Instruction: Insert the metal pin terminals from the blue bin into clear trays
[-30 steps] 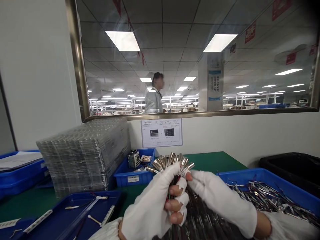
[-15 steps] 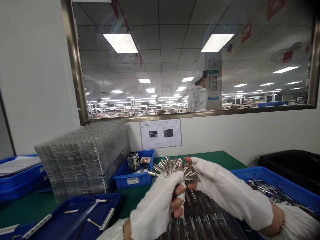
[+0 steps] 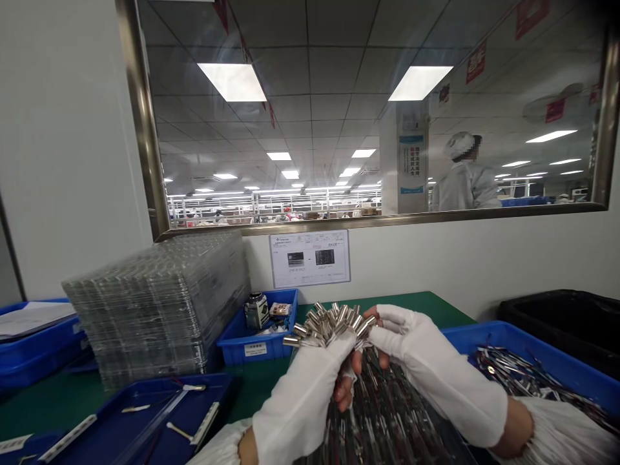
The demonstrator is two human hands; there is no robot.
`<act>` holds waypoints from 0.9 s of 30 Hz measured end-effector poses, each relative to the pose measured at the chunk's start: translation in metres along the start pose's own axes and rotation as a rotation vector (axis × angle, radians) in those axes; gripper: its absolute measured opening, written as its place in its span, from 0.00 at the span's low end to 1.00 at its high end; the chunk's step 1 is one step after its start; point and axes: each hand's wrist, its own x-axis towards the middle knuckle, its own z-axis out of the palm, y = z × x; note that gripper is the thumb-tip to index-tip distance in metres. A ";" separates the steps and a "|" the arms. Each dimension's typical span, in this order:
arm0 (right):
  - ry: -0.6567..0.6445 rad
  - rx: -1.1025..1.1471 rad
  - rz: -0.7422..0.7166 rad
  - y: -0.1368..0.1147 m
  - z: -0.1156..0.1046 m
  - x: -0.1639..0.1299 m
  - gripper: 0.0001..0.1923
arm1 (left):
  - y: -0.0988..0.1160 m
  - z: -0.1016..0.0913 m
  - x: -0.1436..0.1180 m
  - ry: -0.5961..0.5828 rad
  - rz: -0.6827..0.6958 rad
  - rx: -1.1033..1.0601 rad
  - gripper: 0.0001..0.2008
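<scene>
Since a second ago, the person in white behind the window point(image 3: 464, 174) has walked from the left of the pillar to its right, and the bundle sits slightly lower. The white-gloved left hand point(image 3: 310, 394) is clenched around a bundle of shiny silver metal-capped wired parts point(image 3: 332, 323), caps fanning upward at centre frame. The white-gloved right hand point(image 3: 436, 371), fingers loosely curled, touches the caps at the bundle's 3 o'clock. At 11 o'clock stands a small blue plastic bin point(image 3: 256, 332); the white instruction sheet's point(image 3: 310, 258) writing is unreadable.
</scene>
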 end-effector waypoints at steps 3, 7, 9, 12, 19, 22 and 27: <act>-0.031 0.000 -0.014 0.002 -0.005 0.002 0.08 | -0.002 -0.001 0.001 -0.022 -0.041 -0.043 0.10; -0.017 0.021 -0.034 0.007 -0.012 0.005 0.06 | -0.002 -0.002 0.004 0.022 -0.091 -0.057 0.13; -0.005 0.002 -0.042 0.009 -0.014 0.007 0.06 | -0.003 -0.003 0.006 0.020 -0.110 -0.068 0.13; 0.026 -0.044 -0.059 0.007 -0.020 0.011 0.06 | -0.004 -0.005 0.007 0.006 -0.130 -0.079 0.13; 0.399 -0.520 -0.255 -0.015 -0.060 0.018 0.07 | 0.007 -0.003 -0.005 0.108 -0.021 -0.127 0.12; 0.198 -0.931 -0.349 -0.016 -0.065 0.010 0.07 | 0.012 -0.004 -0.007 0.065 -0.010 -0.149 0.12; -0.122 -1.106 -0.190 0.002 -0.045 -0.004 0.08 | 0.014 -0.007 -0.008 -0.001 -0.056 -0.206 0.12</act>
